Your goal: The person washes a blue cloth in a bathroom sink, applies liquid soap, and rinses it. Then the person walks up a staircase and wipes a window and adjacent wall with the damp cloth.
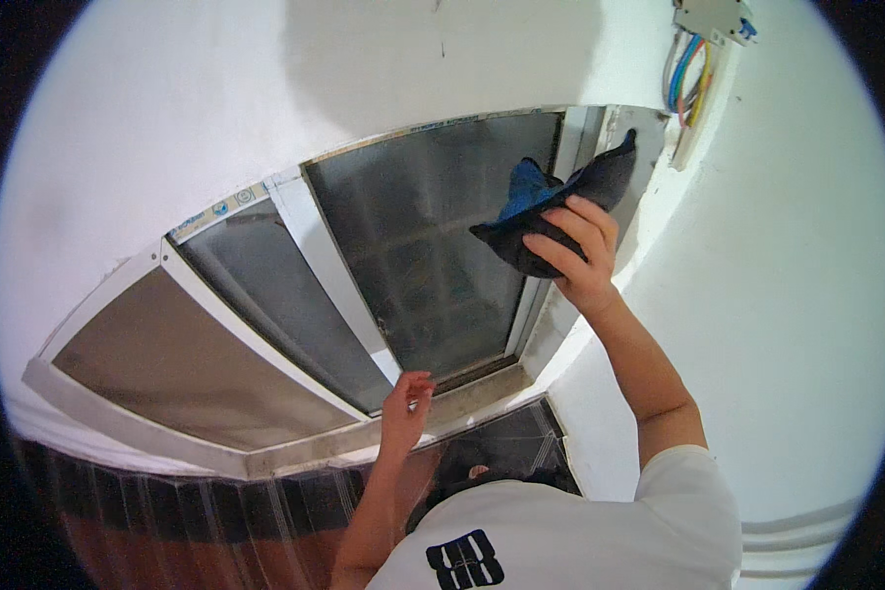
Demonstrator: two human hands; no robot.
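My right hand (579, 243) is raised at the right side of the window, gripping a dark cloth (597, 184) with a blue side (527, 193). The cloth hangs in folds in front of the window pane's right edge and the white frame there. Lower down, my left hand (408, 402) is near the foot of the upright window bar (339, 280), with its fingers loosely curled and nothing seen in them. Whether it touches the frame cannot be told. Behind both hands is a dark glass pane (428, 251) with a grid showing faintly through it.
Colored wires (689, 77) hang from an electrical breaker (712, 18) at the upper right. A stained sill (479, 394) runs below the window. To the left are a narrower pane (287, 302) and a brownish panel (192, 361). Dark, shiny sheeting or tile (214, 509) lies below.
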